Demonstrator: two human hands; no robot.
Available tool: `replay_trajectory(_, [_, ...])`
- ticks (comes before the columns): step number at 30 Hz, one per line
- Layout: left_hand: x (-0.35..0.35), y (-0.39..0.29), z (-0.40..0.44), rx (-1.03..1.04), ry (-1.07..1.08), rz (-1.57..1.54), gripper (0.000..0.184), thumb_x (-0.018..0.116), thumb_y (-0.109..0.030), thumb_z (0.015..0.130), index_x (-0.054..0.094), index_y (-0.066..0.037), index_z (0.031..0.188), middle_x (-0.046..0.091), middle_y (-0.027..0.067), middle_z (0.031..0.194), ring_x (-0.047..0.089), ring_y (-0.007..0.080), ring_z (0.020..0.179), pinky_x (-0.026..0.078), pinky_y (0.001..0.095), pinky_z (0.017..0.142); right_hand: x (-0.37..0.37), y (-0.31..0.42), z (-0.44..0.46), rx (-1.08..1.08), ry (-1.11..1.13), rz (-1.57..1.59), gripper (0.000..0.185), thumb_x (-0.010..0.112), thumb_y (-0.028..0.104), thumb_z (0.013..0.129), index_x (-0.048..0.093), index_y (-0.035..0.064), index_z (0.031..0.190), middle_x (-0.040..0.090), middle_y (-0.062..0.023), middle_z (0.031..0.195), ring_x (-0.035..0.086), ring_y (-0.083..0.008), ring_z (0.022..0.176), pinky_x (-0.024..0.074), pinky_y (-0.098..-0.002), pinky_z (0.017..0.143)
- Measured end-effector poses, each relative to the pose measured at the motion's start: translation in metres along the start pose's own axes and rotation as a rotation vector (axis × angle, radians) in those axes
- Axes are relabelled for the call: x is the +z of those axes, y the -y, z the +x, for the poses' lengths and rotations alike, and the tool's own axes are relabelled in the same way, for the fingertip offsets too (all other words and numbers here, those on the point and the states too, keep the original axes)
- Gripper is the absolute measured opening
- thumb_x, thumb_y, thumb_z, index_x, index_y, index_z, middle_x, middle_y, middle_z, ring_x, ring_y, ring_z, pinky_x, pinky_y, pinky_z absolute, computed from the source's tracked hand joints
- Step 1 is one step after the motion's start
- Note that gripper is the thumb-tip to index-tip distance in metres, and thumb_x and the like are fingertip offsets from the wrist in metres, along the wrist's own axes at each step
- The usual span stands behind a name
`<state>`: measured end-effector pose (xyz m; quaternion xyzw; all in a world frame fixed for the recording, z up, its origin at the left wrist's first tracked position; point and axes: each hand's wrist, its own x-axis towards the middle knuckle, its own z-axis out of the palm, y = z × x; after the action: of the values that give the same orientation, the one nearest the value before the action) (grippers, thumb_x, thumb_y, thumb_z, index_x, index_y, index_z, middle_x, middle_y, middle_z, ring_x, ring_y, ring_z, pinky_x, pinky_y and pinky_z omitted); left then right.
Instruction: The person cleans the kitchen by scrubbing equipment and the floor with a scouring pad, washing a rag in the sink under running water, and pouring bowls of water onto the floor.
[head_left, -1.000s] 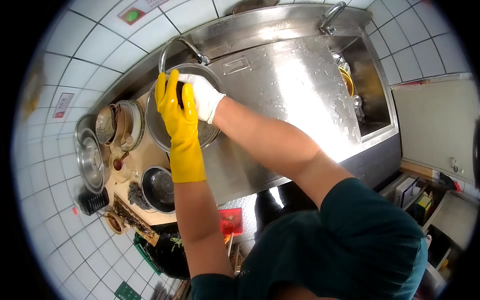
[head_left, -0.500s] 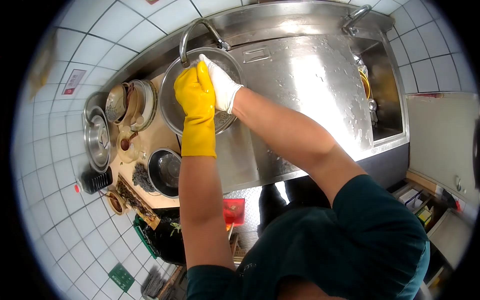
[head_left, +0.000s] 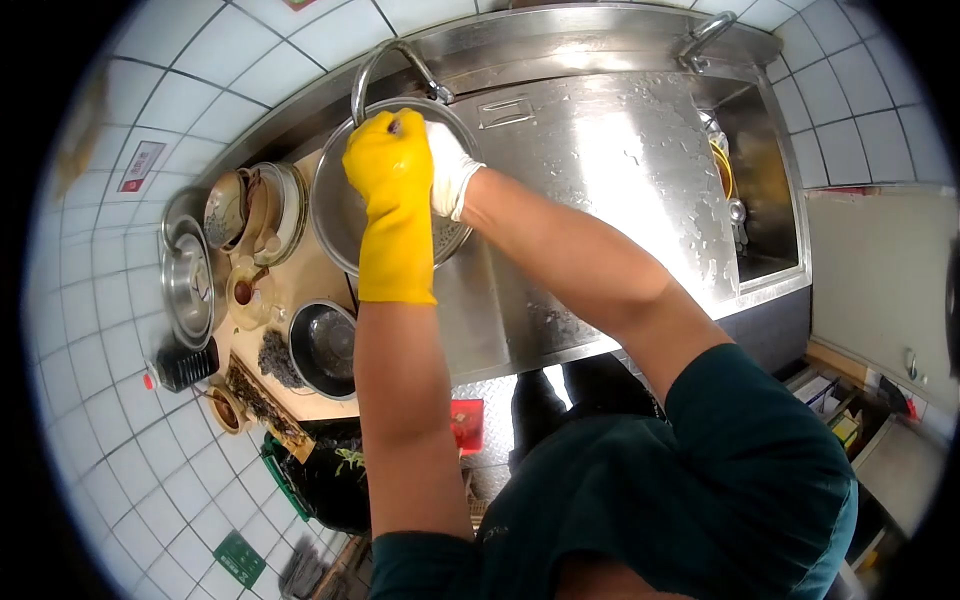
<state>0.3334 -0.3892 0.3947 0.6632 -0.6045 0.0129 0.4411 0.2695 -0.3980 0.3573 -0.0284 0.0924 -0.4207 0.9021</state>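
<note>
My left hand (head_left: 390, 155), in a long yellow rubber glove, is closed into a fist above a large metal bowl (head_left: 330, 215) under the curved tap (head_left: 362, 85). A small dark spot shows at the top of the fist; what it is, I cannot make out. Pressed against its right side is my right hand (head_left: 450, 165) in a thin white glove. The yellow glove hides the right fingers.
Stacked dishes (head_left: 285, 215), metal basins (head_left: 188, 285), a glass jug (head_left: 250, 292), a dark pan (head_left: 325, 345) and a steel-wool scrubber (head_left: 280, 360) crowd the left counter. A wet steel worktop (head_left: 570, 200) extends right to a sink (head_left: 770, 190) holding utensils. A black-lined bin (head_left: 330, 480) stands below.
My left hand has turned and its fist now covers the right fingers, which showed beside it before. Both hands remain together over the bowl. The view has shifted slightly.
</note>
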Motion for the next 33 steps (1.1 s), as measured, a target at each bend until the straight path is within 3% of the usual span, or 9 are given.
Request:
replay_trajectory(8, [0.040, -0.062, -0.014, 0.089, 0.010, -0.111, 0.022, 0.069, -0.028, 0.078, 0.075, -0.007, 0.077, 0.070, 0.0168, 0.076, 0.068, 0.0393, 0.071, 0.054, 0.0439, 0.064, -0.010, 0.060, -0.059, -0.090, -0.184, -0.069, 0.027, 0.051, 0.029, 0.102, 0.064, 0.0071, 0.111, 0.071, -0.0135, 0.102, 0.070, -0.0286, 0.090, 0.0572, -0.0422, 0.084])
replay_trajectory(14, [0.094, -0.106, -0.063, -0.052, 0.064, -0.340, 0.027, 0.069, -0.033, 0.081, 0.070, -0.008, 0.071, 0.068, 0.0163, 0.075, 0.065, 0.0411, 0.075, 0.050, 0.0507, 0.066, -0.058, 0.096, -0.119, -0.453, -0.399, -0.610, 0.048, 0.050, 0.045, 0.104, 0.060, 0.0049, 0.127, 0.068, -0.0130, 0.118, 0.066, -0.0296, 0.105, 0.0539, -0.0426, 0.096])
replay_trajectory(16, [0.100, -0.110, -0.083, -0.028, 0.334, -0.289, 0.037, 0.072, -0.040, 0.082, 0.074, -0.006, 0.097, 0.072, 0.0209, 0.097, 0.067, 0.0418, 0.093, 0.053, 0.0491, 0.081, -0.073, 0.104, -0.133, -0.461, -0.544, -0.504, 0.056, 0.050, 0.052, 0.103, 0.057, 0.0042, 0.131, 0.066, -0.0145, 0.126, 0.063, -0.0314, 0.113, 0.0519, -0.0444, 0.100])
replay_trajectory(18, [0.074, -0.110, -0.109, 0.127, 0.086, -0.247, 0.062, 0.076, -0.042, 0.082, 0.064, -0.002, 0.127, 0.066, 0.0252, 0.125, 0.062, 0.0434, 0.117, 0.049, 0.0476, 0.100, -0.154, 0.151, -0.139, -0.420, -0.506, -0.473, 0.058, 0.054, 0.051, 0.103, 0.056, 0.0025, 0.135, 0.065, -0.0134, 0.130, 0.062, -0.0300, 0.118, 0.0496, -0.0419, 0.103])
replay_trajectory(20, [0.020, -0.103, -0.131, 0.114, 0.195, -0.398, 0.067, 0.080, -0.027, 0.083, 0.056, 0.002, 0.138, 0.060, 0.0290, 0.134, 0.055, 0.0443, 0.128, 0.043, 0.0472, 0.110, -0.171, 0.170, -0.153, -0.467, -0.891, -1.290, 0.058, 0.054, 0.047, 0.103, 0.055, 0.0043, 0.142, 0.063, -0.0187, 0.135, 0.062, -0.0315, 0.122, 0.0467, -0.0416, 0.106])
replay_trajectory(23, [-0.084, -0.055, -0.167, 0.068, 0.225, -0.320, 0.062, 0.081, -0.020, 0.082, 0.058, 0.003, 0.134, 0.061, 0.0273, 0.132, 0.061, 0.0447, 0.119, 0.048, 0.0448, 0.105, -0.156, 0.175, -0.188, -0.542, -0.891, -2.285, 0.067, 0.062, 0.048, 0.097, 0.048, 0.0094, 0.150, 0.045, -0.0258, 0.153, 0.047, -0.0399, 0.139, 0.0397, -0.0429, 0.114])
replay_trajectory(27, [-0.207, 0.050, -0.227, -0.696, -0.226, -0.137, 0.075, 0.077, -0.005, 0.086, 0.039, 0.002, 0.151, 0.060, 0.0212, 0.129, 0.065, 0.0276, 0.103, 0.056, 0.0372, 0.085, -0.097, 0.158, -0.246, -0.676, -0.924, -2.363, 0.064, 0.064, 0.041, 0.096, 0.049, 0.0095, 0.150, 0.039, -0.0267, 0.157, 0.046, -0.0429, 0.140, 0.0407, -0.0428, 0.114])
replay_trajectory(30, [-0.269, 0.204, -0.283, -0.834, -0.278, 0.374, 0.082, 0.081, -0.022, 0.088, 0.037, 0.003, 0.152, 0.062, 0.0210, 0.122, 0.065, 0.0311, 0.101, 0.057, 0.0431, 0.083, -0.078, 0.153, -0.297, -0.770, -0.962, -2.413, 0.060, 0.066, 0.030, 0.096, 0.049, 0.0064, 0.149, 0.038, -0.0278, 0.157, 0.045, -0.0423, 0.140, 0.0400, -0.0426, 0.114])
replay_trajectory(33, [-0.282, 0.246, -0.276, -1.375, -0.210, -0.400, 0.072, 0.082, -0.031, 0.087, 0.049, -0.001, 0.144, 0.064, 0.0136, 0.106, 0.065, 0.0264, 0.081, 0.060, 0.0421, 0.068, -0.082, 0.153, -0.356, -0.784, -1.050, -2.353, 0.060, 0.067, 0.025, 0.096, 0.048, 0.0059, 0.149, 0.036, -0.0269, 0.158, 0.040, -0.0399, 0.145, 0.0370, -0.0431, 0.117])
